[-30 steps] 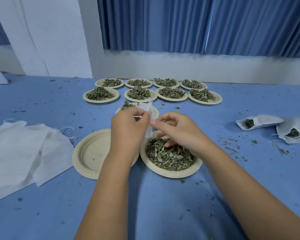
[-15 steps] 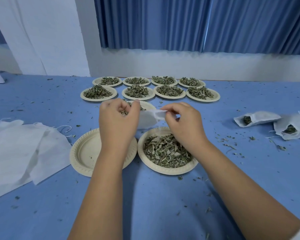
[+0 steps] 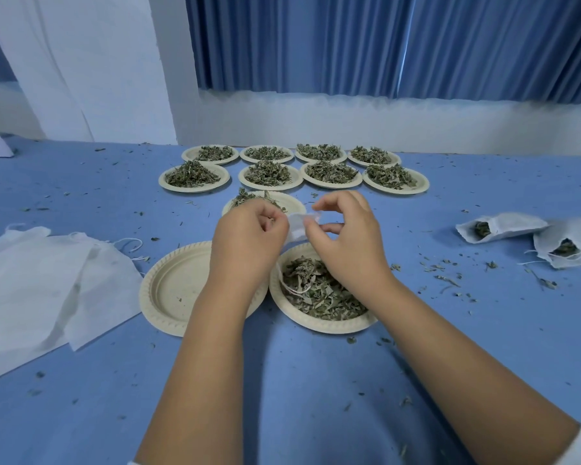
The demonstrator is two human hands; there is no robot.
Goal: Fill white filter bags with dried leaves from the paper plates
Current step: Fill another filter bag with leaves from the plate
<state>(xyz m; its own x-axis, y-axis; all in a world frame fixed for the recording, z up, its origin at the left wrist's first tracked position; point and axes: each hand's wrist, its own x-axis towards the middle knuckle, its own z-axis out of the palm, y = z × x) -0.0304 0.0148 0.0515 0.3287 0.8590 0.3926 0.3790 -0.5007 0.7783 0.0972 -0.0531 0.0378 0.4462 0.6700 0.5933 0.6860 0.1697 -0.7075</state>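
A small white filter bag (image 3: 298, 226) hangs between my two hands above the near plate of dried leaves (image 3: 319, 290). My left hand (image 3: 249, 239) grips the bag's left side with curled fingers. On the bag's right side my right hand (image 3: 346, 239) pinches the top edge between thumb and fingers. A thin white string droops from the bag onto the leaves. Most of the bag is hidden behind my hands.
An empty paper plate (image 3: 178, 286) lies left of the near plate. Another plate (image 3: 282, 201) sits behind my hands, with several heaped plates (image 3: 269, 174) farther back. Flat empty bags (image 3: 47, 280) lie at the left, filled bags (image 3: 503, 226) at the right. Leaf crumbs dot the blue table.
My right hand drew closer to the left hand and lowered over the near plate. The bag, stretched out sideways half a second ago, is now bunched between both hands.
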